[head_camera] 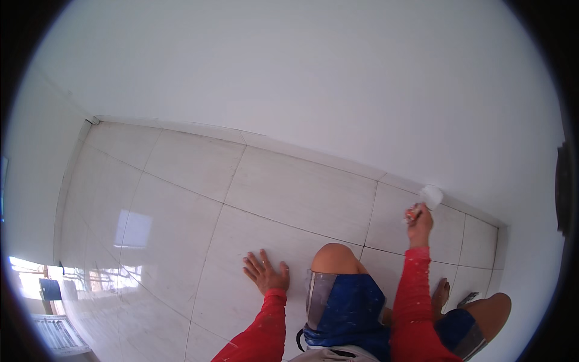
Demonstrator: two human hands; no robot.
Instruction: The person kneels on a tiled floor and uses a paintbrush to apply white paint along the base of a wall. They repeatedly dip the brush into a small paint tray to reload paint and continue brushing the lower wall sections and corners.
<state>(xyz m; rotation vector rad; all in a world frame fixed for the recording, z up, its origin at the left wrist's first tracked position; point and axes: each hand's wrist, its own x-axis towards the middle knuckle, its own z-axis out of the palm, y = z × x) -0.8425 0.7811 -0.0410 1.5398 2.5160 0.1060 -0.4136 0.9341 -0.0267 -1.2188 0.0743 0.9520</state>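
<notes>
My right hand [420, 224] grips a hand tool [432, 196] with a broad white head and an orange-red handle end; it looks like a paintbrush, but blur hides the detail. The white head is at the skirting [312, 160], where the white wall [316, 81] meets the floor. Fingers spread, my left hand [268, 273] is palm down at the pale floor tiles [294, 194] and holds nothing. Both red sleeves carry white specks. My bent knee [334, 258] lies between the two hands.
Another wall [527, 253] closes the right side, with a dark object [562, 190] at the view's rim. A small dark flat item [468, 298] lies by my foot [441, 294]. At far left are a bright opening [27, 271] and a white slatted object [59, 332].
</notes>
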